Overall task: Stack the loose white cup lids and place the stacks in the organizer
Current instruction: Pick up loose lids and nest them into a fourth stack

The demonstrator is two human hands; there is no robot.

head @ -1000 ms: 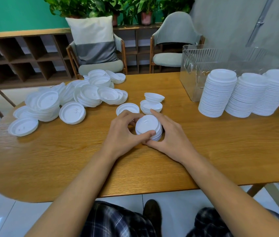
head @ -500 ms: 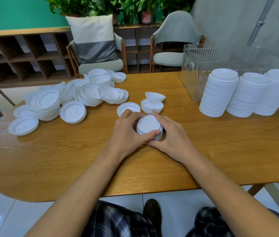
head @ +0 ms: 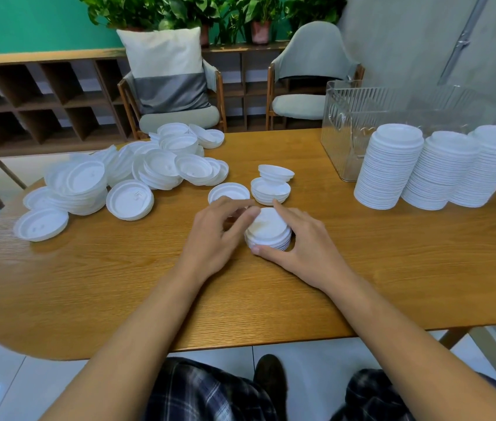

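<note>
A short stack of white cup lids (head: 269,230) stands on the wooden table (head: 113,284) right in front of me. My right hand (head: 310,247) grips it, thumb at the near side and index finger at the far side. My left hand (head: 213,238) is blurred at the stack's left edge, its thumb touching the top lid and its fingers loose over a single lid (head: 228,191). Many loose lids (head: 161,168) lie heaped at the left. The clear plastic organizer (head: 344,123) stands at the back right.
Three tall lid stacks (head: 389,171) stand side by side before the organizer. Two small lid piles (head: 271,189) sit just beyond my hands. Two chairs (head: 180,117) and a low shelf stand behind the table. The near table edge runs just above my knees.
My left hand has let go of the short stack; its thumb moved from the near side up to the top left edge. My right hand keeps its hold.
</note>
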